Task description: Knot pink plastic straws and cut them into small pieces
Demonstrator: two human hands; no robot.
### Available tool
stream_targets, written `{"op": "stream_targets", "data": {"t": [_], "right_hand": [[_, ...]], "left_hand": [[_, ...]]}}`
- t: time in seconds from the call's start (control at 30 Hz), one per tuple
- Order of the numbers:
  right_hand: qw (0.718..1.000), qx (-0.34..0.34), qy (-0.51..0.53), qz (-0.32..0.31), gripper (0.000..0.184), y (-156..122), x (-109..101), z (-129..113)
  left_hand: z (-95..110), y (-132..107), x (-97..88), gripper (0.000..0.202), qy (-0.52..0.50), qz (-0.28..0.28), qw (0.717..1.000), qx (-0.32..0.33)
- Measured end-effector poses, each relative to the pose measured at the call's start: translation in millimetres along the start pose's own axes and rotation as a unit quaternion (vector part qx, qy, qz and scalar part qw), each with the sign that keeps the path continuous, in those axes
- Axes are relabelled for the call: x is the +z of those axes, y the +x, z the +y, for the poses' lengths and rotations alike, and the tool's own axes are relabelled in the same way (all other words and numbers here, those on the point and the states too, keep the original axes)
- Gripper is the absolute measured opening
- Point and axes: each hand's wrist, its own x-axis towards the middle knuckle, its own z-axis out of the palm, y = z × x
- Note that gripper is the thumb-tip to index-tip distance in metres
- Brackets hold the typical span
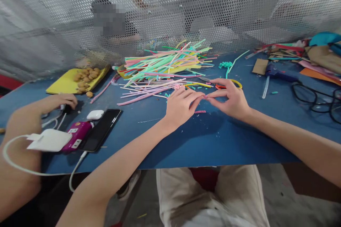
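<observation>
My left hand (183, 104) and my right hand (230, 99) meet fingertip to fingertip above the blue table. Both pinch a short pink pipe cleaner piece (205, 97) between them, mostly hidden by the fingers. A light pink curled bit (177, 87) shows just behind the left knuckles; whether that hand holds it I cannot tell. Another cut pink piece (200, 112) lies on the table below the fingertips. Behind my right hand lie scissors with a yellow and orange handle (237, 83), partly covered. Loose lilac pipe cleaners (141, 95) spread to the left of my left hand.
A large heap of coloured pipe cleaners (165, 64) lies against the perforated metal screen (213, 3). At right are a teal coiled piece (226, 65) and a glue gun (282, 74). Left are a phone (102, 129), a white charger (50, 140) and another person's hand (60, 102).
</observation>
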Motion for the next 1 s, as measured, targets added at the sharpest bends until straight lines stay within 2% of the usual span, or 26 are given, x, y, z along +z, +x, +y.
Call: {"op": "stream_targets", "data": {"t": [0.2, 0.37, 0.47, 0.77, 0.9, 1.0], "right_hand": [[1.0, 0.02, 0.012, 0.012, 0.018, -2.2, 1.0, -2.7], [1.0, 0.021, 0.009, 0.016, 0.034, -2.1, 0.8, -5.1], [0.999, 0.028, 0.012, 0.015, 0.037, -2.1, 1.3, -5.6], [0.997, 0.043, 0.062, -0.019, 0.035, -3.2, 7.0, -3.5], [0.993, 0.041, 0.103, -0.048, 0.02, -1.1, 8.0, -5.1], [0.992, 0.051, 0.108, -0.048, 0.018, 1.1, 7.8, -6.8]], "left_hand": [[0.7, -2.9, 0.0, 0.023, 0.009, 0.006, 1.0, 0.001], [2.1, -2.1, -0.4, 0.026, 0.03, 0.0, 1.0, 0.005], [0.6, -2.7, -0.5, 0.025, 0.043, -0.006, 0.999, 0.017], [-6.8, -4.4, -1.6, 0.021, 0.052, -0.005, 0.998, 0.025], [-6.8, -4.3, -0.7, 0.023, 0.049, -0.019, 0.998, 0.031], [-6.2, -4.3, 0.3, 0.021, 0.049, -0.016, 0.998, 0.042]]}}
